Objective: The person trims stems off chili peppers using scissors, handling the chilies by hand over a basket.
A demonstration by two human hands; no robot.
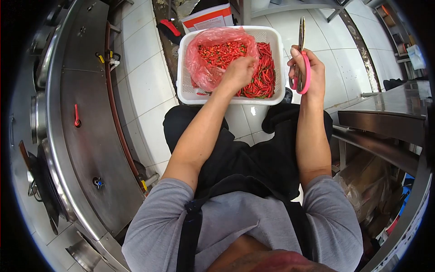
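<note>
— Reporting on my left hand [239,70] first: it reaches down into the white basket [276,68] and rests on the heap of red chillies [265,75]. The fingers are curled under the knuckles; I cannot tell whether they pinch a chilli or only touch the pile.

— And the right hand?

— My right hand [308,72] is raised just beside the basket's right wall, clear of it. The fingers are closed through and around the pink handles of the scissors [301,56], thumb up along the side. The blades point straight up and appear pressed together.

— Where do the chillies sit?

— Inside the basket, which sits in front of my knees over the white tiled floor [145,86]; what bears it is hidden from me. A pink plastic bag [206,68] lies open in the basket's left half, with more chillies showing through it. My left hand is at the bag's right edge, touching it.

— Surroundings?

— A steel cooking range [86,131] runs along my left, with a red lever [76,116] on its face. A steel table [389,118] stands to my right. Beyond the basket lies a red-handled tool [171,28] and a white and orange box [208,18].
</note>
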